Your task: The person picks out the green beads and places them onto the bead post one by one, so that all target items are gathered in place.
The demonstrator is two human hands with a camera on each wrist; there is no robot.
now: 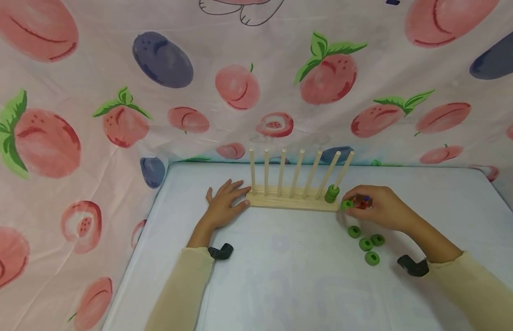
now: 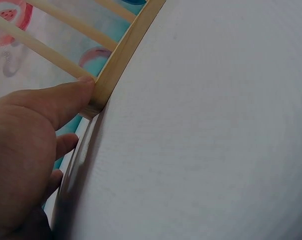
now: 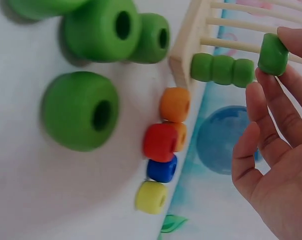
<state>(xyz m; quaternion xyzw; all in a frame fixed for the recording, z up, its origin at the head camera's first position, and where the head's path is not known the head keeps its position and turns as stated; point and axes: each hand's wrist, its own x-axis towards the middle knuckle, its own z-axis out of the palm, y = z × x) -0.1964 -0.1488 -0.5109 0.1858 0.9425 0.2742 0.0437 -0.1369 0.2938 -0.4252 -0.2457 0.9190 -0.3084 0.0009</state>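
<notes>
A wooden rack point(image 1: 291, 202) with a row of upright pegs stands near the back of the table. Several green beads point(image 1: 332, 194) are stacked on its rightmost peg. My right hand point(image 1: 378, 208) pinches another green bead point(image 3: 273, 54) between thumb and fingertips, beside that stack. At the rack's other end, my left hand point(image 1: 223, 207) has its fingers spread, thumb and forefinger touching the end of the base point(image 2: 108, 80). Loose green beads point(image 1: 366, 244) lie in front of the right hand, their holes showing.
Behind the right hand, partly hidden in the head view, lie a red bead point(image 3: 159, 142), an orange bead point(image 3: 174, 104), a blue bead point(image 3: 161, 169) and a yellow bead point(image 3: 151, 197). A fruit-print cloth point(image 1: 235, 87) hangs along the table's back and left sides.
</notes>
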